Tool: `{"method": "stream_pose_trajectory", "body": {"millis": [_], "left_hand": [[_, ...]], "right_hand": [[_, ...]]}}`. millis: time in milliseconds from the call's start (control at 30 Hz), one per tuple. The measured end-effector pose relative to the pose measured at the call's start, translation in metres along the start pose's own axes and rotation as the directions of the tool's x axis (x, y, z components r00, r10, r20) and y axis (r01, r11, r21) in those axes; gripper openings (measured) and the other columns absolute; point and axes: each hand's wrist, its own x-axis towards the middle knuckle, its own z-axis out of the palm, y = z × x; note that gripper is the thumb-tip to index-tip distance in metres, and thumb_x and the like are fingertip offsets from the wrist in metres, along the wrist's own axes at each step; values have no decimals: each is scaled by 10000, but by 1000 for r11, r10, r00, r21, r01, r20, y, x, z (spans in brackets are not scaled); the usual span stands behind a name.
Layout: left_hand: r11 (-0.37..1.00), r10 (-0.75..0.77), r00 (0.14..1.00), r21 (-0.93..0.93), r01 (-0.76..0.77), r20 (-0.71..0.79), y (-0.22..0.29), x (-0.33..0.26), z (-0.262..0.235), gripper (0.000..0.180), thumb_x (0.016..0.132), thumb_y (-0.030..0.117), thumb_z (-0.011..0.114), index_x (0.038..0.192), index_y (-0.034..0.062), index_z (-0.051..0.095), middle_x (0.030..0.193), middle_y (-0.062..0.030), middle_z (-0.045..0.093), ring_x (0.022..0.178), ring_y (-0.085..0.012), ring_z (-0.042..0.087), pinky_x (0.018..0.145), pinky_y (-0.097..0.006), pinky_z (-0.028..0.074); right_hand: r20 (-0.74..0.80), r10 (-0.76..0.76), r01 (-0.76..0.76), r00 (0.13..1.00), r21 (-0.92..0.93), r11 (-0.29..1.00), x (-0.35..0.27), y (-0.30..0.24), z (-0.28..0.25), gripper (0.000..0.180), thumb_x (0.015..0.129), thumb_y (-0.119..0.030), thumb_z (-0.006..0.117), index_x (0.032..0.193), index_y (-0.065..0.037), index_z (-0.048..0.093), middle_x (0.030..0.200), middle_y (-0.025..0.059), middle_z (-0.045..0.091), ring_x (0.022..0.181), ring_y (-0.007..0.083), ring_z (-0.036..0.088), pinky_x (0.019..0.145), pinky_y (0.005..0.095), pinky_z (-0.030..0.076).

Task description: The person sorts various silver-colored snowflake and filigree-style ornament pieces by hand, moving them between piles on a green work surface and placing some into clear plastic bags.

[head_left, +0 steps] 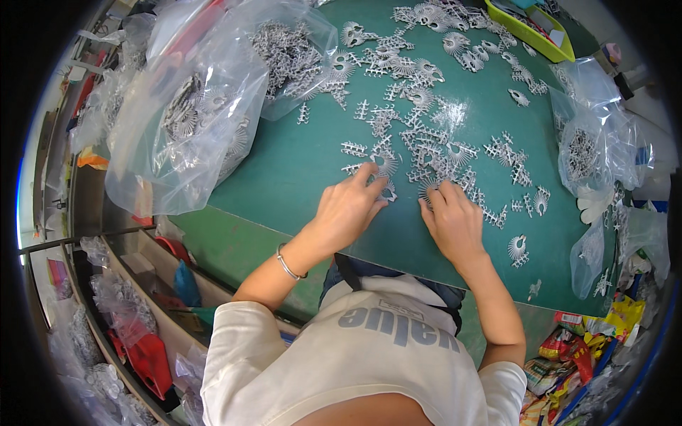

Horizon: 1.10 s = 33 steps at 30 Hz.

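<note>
My left hand (346,213), with a bracelet at the wrist, is closed on a small grey fan-shaped metal piece (388,190) near the table's front edge. Its thumb and fingers bend around the piece, partly hiding it. Just to the right, my right hand (455,219) has its fingers drawn together on another grey fan-shaped piece (428,187), mostly covered by the fingertips. Beyond both hands, loose fan-shaped pieces (460,153) and short toothed grey strips (382,119) lie scattered in overlapping heaps on the green table (284,167).
Clear plastic bags (213,167) of grey parts sit at the left. A yellow-green tray (561,51) stands at the far right, above another bag of parts (582,156). Lower left are shelves holding a red bin (150,362); colourful packets (565,351) lie lower right.
</note>
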Motion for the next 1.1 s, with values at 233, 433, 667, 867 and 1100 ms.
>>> {"method": "stream_pose_trajectory", "body": {"millis": [233,433,667,867,1100], "left_hand": [[983,-48,960,-184,-4,-276,-24,6,9,151,811,68,591,936,-16,603,832,-141,625,729,-309,625,585,-375,491],[-92,-462,841,-958,270,282,-33,19,-7,203,871,32,469,1032,-45,565,769,-55,546,544,-121,425,467,-259,374],[-725,-178,894,-669,164,412,-43,5,-9,367,906,304,407,1074,-3,516,777,-62,465,676,-143,408,443,-186,338],[-822,-246,900,-570,4,361,-47,0,-15,233,901,163,444,1056,3,512,790,-56,452,659,-142,388,443,-195,374],[-746,-415,792,-665,-16,447,-51,-11,-20,209,825,75,468,1007,5,544,944,-144,557,759,-213,528,562,-246,526]], "right_hand": [[-158,514,-330,843,603,727,2,31,-17,145,745,-49,644,646,-33,540,733,51,568,550,135,531,452,322,426],[603,501,-161,621,723,-672,5,39,-30,141,849,-195,536,883,-58,543,926,119,612,722,242,615,618,330,552],[591,288,-455,754,785,-419,12,28,-16,164,818,-183,631,900,-50,582,736,14,512,618,140,475,507,235,366],[104,112,-130,988,184,974,48,-34,2,318,685,-225,740,867,-11,591,780,80,523,679,211,574,534,306,468],[91,-158,169,983,-132,977,53,-22,38,191,726,-187,685,773,-44,567,753,59,462,666,205,571,494,305,476]]}}
